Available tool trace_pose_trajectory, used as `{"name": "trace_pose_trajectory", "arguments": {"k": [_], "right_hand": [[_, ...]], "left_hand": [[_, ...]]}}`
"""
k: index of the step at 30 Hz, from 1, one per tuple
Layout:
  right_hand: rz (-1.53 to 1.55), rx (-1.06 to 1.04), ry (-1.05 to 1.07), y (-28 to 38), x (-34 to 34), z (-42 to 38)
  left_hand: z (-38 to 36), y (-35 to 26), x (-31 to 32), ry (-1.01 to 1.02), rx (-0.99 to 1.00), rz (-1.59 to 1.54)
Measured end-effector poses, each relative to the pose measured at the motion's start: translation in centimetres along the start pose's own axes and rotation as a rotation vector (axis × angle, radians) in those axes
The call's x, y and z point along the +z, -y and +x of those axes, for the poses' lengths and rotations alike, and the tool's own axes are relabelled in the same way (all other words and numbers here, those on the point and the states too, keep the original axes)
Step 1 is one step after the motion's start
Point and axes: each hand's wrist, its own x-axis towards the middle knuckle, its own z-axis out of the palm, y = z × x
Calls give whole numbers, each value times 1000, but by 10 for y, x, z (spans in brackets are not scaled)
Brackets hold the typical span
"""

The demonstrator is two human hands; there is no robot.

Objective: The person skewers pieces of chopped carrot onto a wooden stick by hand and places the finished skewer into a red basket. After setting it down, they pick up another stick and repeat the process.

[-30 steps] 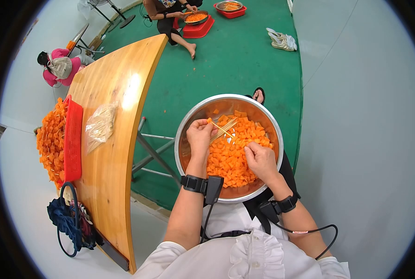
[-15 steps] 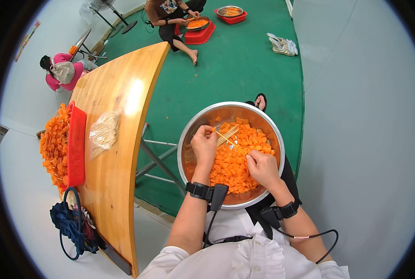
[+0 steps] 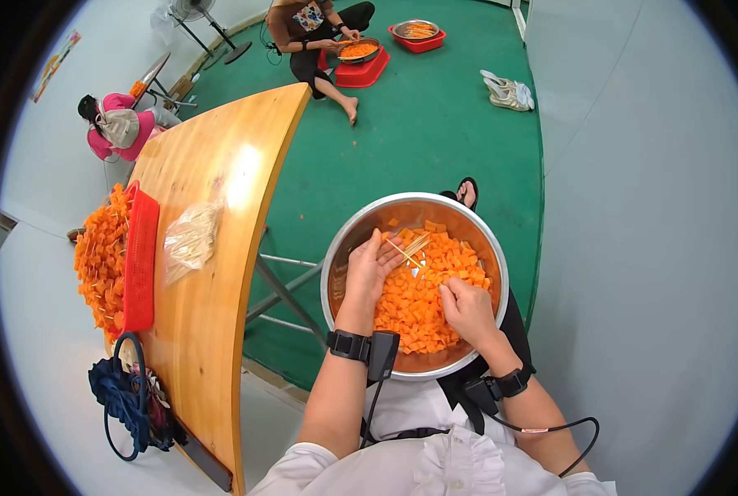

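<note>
A metal bowl [image 3: 333, 315] of orange cubes [image 3: 410, 310] is in front of me. Inside its left part, my left hand [image 3: 371, 266] is half turned up with its fingers apart. A thin wooden stick [image 3: 404, 253] slants from its fingertips down over the cubes. Several more sticks [image 3: 417, 244] lie close by those fingertips; whether they rest on the fingers or the cubes is unclear. Over the right side of the cubes, my right hand [image 3: 468, 309] is closed in a pinch, and what its fingertips hold is hidden.
On the wooden table [image 3: 212, 331] at left are a bag of sticks [image 3: 192, 241] and a red basket [image 3: 142, 260] heaped with skewered orange pieces. A dark blue bag [image 3: 125, 401] is at its near edge. One person [image 3: 307, 33] sits on the floor ahead; another [image 3: 121, 128] is far left.
My left hand has opened from a pinch on the stick, and the orange piece at its fingertips no longer shows. My right hand stays closed. The bowl appears slightly lower in view.
</note>
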Motion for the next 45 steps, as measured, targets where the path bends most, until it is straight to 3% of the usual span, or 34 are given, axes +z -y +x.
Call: {"name": "trace_pose_trajectory", "arguments": {"k": [10, 19, 32, 39, 45], "right_hand": [[-96, -29, 38, 5, -1, 1], [104, 96, 124, -2, 0, 0], [-246, -171, 34, 7, 3, -1], [-180, -104, 29, 2, 10, 2], [-190, -79, 4, 3, 4, 3]], "left_hand": [[0, 5, -3, -4, 58, 109], [-6, 3, 1, 33, 59, 108], [-5, 7, -3, 23, 12, 100], [-16, 14, 9, 83, -32, 225], [-13, 23, 7, 258, -151, 377]]}}
